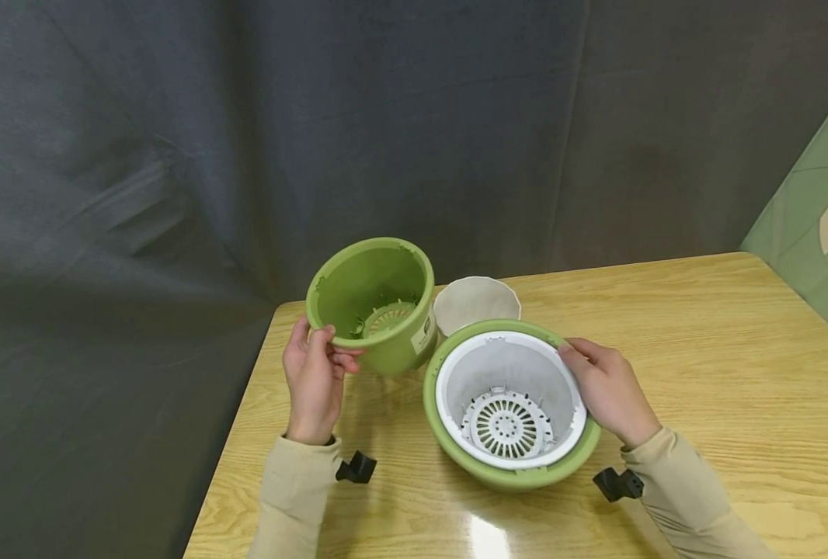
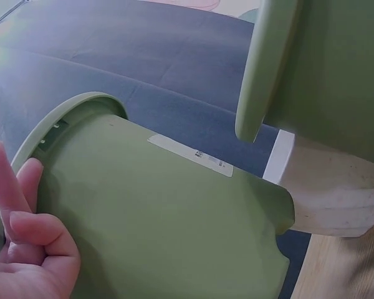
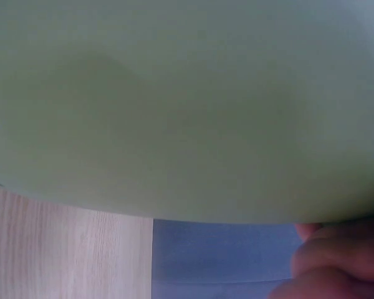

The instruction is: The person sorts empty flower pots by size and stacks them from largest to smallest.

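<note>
Head view, starting nearest the person: two beige sleeves come in over the near edge of the wooden desk [image 1: 701, 349], each with a small black clip beside the wrist. Just beyond them, toward the middle of the desk, a large green pot [image 1: 519, 475] sits tilted with its mouth facing the person. A white inner basket [image 1: 498, 371] with a slotted round bottom is nested inside it. The right hand [image 1: 606, 388] grips the right rim of this pot, thumb on the top edge and fingers curled down the outer wall. In the right wrist view the pot's green wall fills nearly everything, with curled fingertips [image 3: 336, 255] against its lower right edge.

To the left, near the desk's left edge, the left hand [image 1: 314, 378] holds a smaller green pot [image 1: 386, 353] tipped on its side, its opening facing the person and a green slotted insert visible at its bottom. The thumb lies inside the rim, the other fingers outside. The left wrist view shows that pot's outer wall with a pale label strip, and two fingers [image 2: 12, 187] lying straighter along the rim.

Farther back, between the two green pots, stands a white pot [image 1: 475, 301]. A dark cloth backdrop [image 1: 316, 116] hangs behind the far edge.
</note>
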`<state>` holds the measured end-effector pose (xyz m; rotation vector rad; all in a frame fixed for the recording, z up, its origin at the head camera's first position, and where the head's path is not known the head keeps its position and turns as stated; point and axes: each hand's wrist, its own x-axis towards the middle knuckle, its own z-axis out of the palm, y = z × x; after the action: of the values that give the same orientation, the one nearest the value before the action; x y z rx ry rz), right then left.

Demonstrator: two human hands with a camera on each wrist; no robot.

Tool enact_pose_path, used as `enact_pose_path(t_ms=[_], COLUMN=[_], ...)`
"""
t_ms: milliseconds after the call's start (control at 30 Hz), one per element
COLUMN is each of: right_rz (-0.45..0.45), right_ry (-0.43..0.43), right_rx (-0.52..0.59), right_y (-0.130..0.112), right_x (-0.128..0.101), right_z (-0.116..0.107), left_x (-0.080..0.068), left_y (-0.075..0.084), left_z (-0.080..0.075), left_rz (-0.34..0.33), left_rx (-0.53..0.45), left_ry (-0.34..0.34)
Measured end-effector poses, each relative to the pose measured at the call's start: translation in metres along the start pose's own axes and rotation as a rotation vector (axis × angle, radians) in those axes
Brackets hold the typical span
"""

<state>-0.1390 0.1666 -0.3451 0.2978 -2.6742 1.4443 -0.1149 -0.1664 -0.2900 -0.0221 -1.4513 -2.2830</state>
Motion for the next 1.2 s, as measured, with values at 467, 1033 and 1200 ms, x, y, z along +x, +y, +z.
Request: enact_pose_path(t_ms=[467,1033,1200], right_rz=[-0.003,0.004,0.004], right_ry=[-0.003,-0.008,-0.010], right_rx=[0.005,0.008,0.007], right_y=[-0.0008,0.0000,0.0002], right_x=[-0.0003,0.0002,0.0001], right_z=[-0.0006,-0.0003,-0.0004], left_x=[-0.0025,-0.0061,-0.0071], left_y=[0.0035,0.0051,0.0064], left_z=[0.0025,0.0076,0.0082], left_rz=[0.000,-0.020,-0.013], left_rx=[-0.005,0.006,0.012], left_ry=[-0.024,-0.045,-0.053])
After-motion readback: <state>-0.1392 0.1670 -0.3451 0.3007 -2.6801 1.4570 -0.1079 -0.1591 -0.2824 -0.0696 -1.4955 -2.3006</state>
